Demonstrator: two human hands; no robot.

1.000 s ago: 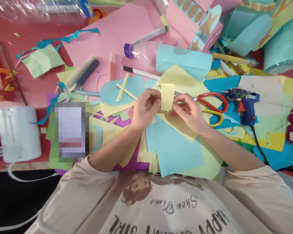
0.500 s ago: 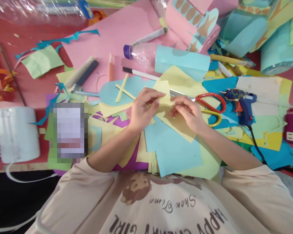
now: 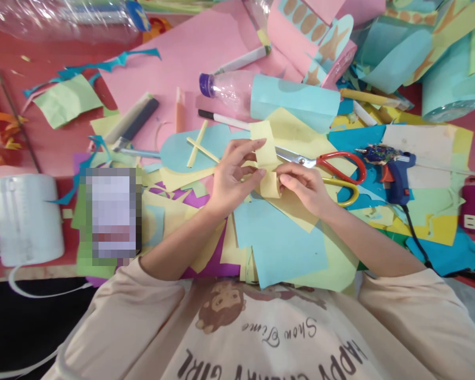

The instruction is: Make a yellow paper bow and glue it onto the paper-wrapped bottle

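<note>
A small strip of pale yellow paper (image 3: 265,142) is held between my two hands, its lower end curled over. My left hand (image 3: 237,171) grips the strip's left side, thumb near the curl and a fingertip on the upper part. At the lower right edge, my right hand (image 3: 303,184) pinches the curled end between thumb and finger. Just behind the strip lie scissors (image 3: 320,161) with one red and one yellow handle, on a yellow sheet (image 3: 293,126). Two thin yellow strips (image 3: 198,142) cross on a blue paper shape (image 3: 174,150) left of my left hand.
A bottle wrapped in blue paper (image 3: 296,97) lies beyond my hands. On the right is a blue glue gun (image 3: 399,174) with a cord. A blurred-out phone (image 3: 113,216) and a white box-like device (image 3: 27,219) sit on the left. Paper scraps cover the table around my hands.
The strip's lower end has been bent up into a curl, and the strip now stands more upright. My right hand has moved slightly left and closed on its edge.
</note>
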